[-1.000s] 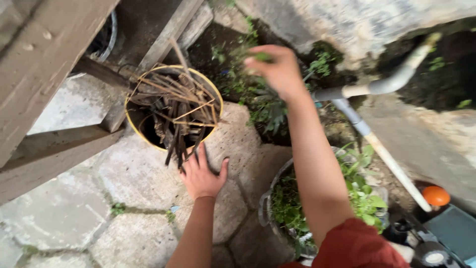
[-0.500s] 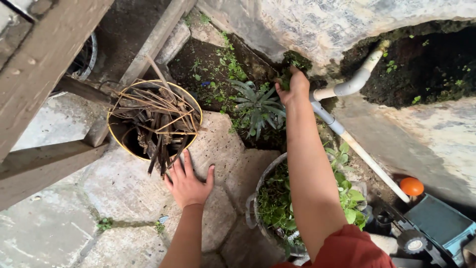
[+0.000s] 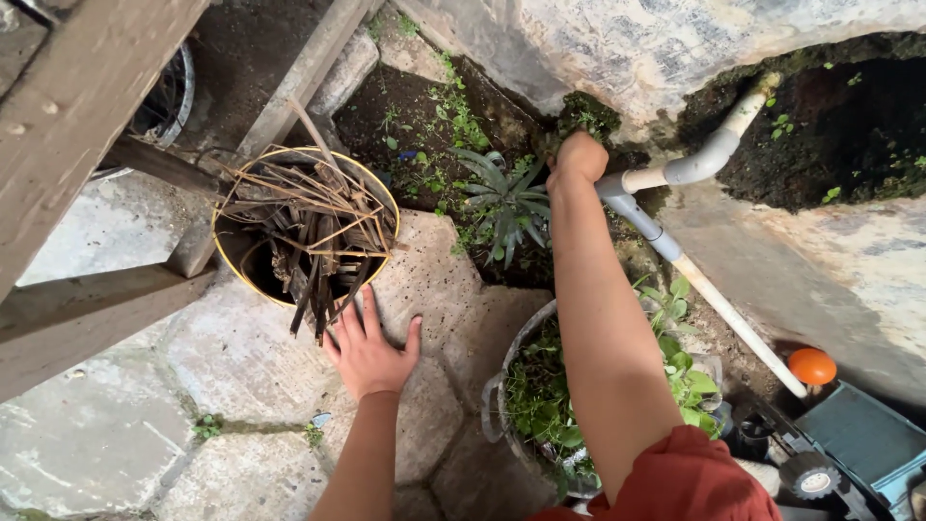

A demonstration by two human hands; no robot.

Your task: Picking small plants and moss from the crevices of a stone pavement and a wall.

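Stone paving (image 3: 241,357) unchanged; right hand (image 3: 577,159) now fisted by pipe (image 3: 714,154).

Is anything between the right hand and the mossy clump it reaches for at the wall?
Nothing visible: the right hand is closed right at the green mossy clump under the stone wall. The spiky grey-green plant sits beside the forearm.

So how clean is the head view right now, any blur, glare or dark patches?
Head view: sharp and evenly lit, with no glare; the left hand on the paving and the right hand by the white pipe both look crisp; the soil hollow at upper right is deeply shadowed; edges bow slightly from the wide lens.
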